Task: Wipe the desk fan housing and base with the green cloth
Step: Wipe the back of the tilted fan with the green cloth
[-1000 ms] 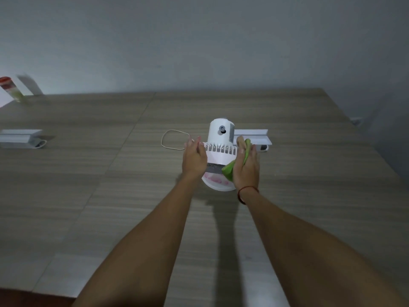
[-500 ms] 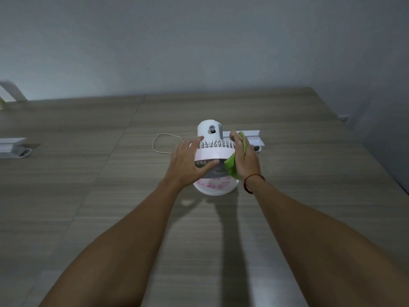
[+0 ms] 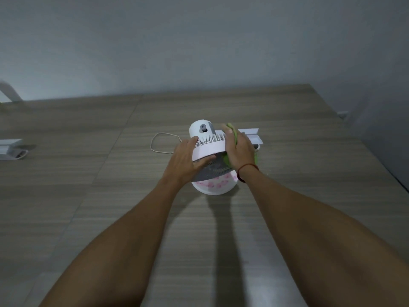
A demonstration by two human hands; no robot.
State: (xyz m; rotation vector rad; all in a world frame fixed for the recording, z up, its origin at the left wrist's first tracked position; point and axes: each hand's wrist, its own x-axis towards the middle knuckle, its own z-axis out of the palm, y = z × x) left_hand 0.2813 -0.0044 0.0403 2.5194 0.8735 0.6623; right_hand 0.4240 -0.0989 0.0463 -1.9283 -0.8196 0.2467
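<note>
Head view: the desk fan (image 3: 208, 149) sits mid-frame on the wood-grain table (image 3: 88, 196), tilted so its grey front grille (image 3: 210, 170) faces toward you and down. The white motor housing (image 3: 200, 129) points to the far side, with a grey knob on its back. The pale pink rim band runs across the top between your hands. The round white base (image 3: 212, 187), with a pink floral print, rests on the table just below the grille.

Your left hand (image 3: 186, 162) is on the fan's left side, fingers spread, thumb lying across the grille edge, fingertips up at the rib slots. Your right hand (image 3: 238, 151) is pressed flat against the fan's right side with the green cloth (image 3: 226, 160) sandwiched between palm and housing; cloth peeks out above the fingertips and below the palm. A red string bracelet (image 3: 245, 170) is on that wrist.

A thin white cord (image 3: 159, 142) loops on the table left of the fan. A white box-like object (image 3: 253, 138) lies just behind your right hand, partly hidden. Another white object (image 3: 11, 149) sits at the left edge of the frame. A grey wall (image 3: 199, 41) fills the upper half.
</note>
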